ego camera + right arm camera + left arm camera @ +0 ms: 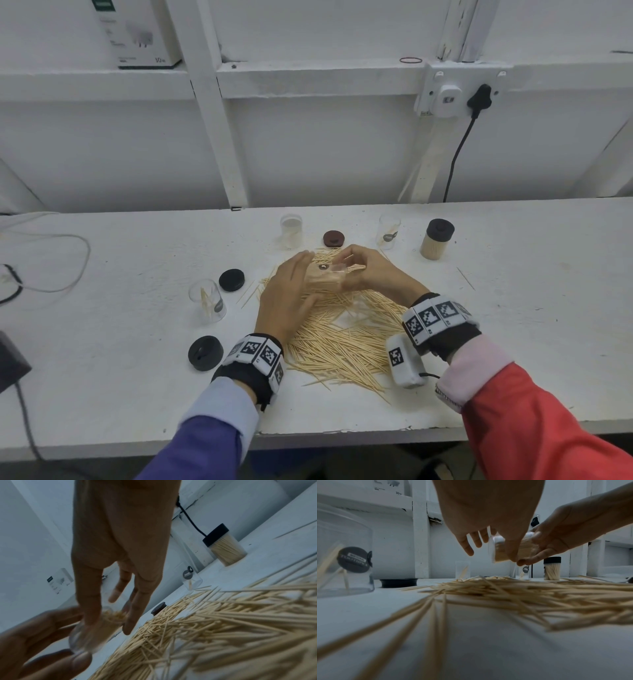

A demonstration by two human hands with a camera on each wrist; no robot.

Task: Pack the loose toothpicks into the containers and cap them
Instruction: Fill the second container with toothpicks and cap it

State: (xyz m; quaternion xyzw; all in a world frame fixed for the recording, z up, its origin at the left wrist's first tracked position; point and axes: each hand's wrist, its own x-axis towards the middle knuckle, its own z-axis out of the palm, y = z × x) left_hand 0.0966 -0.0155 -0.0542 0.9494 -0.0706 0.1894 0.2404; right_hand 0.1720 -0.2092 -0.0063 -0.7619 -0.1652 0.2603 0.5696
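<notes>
Both hands meet above the pile of loose toothpicks (342,335) on the white table (513,342): the right hand (373,274) curls its fingers and thumb round a clear container (325,278) packed with toothpicks and lying on its side, while the left hand (287,298) lies flat-fingered against its other end. Behind the pile stand two nearly empty containers and one filled, capped container (436,240); a brown cap (333,238) lies between the two nearly empty ones. Left of the pile stand another clear container (208,301) and two black caps.

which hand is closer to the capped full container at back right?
Right. The right hand holds a filled container over the pile, left of and nearer than the capped full container. The left hand lies farther left, against the held container.
</notes>
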